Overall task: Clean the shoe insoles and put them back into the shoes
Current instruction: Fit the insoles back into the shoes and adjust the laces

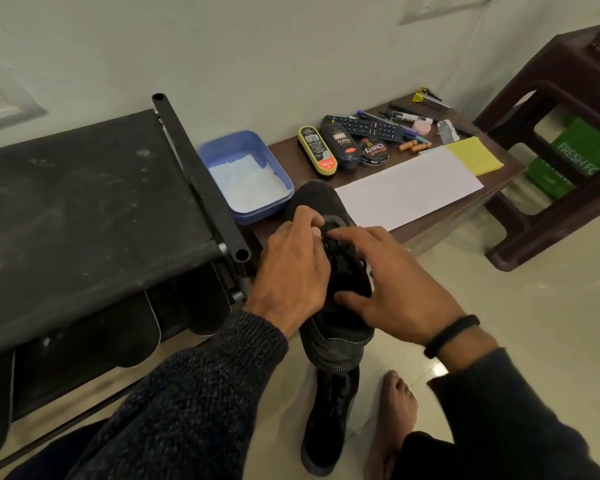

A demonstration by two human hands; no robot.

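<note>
Both hands work at the laces of a black suede lace-up shoe (329, 271) propped with its toe on the edge of the low dark brown wooden table (426, 221): the left hand (291, 271) pinches near the top eyelets, while the right hand (395, 282) lies spread over the tongue with fingers mostly straight. The second black shoe (329, 420) stands on the tiled floor below. No insole is visible, so I judge the task is either just beginning or nearly finished; I cannot tell which
</note>
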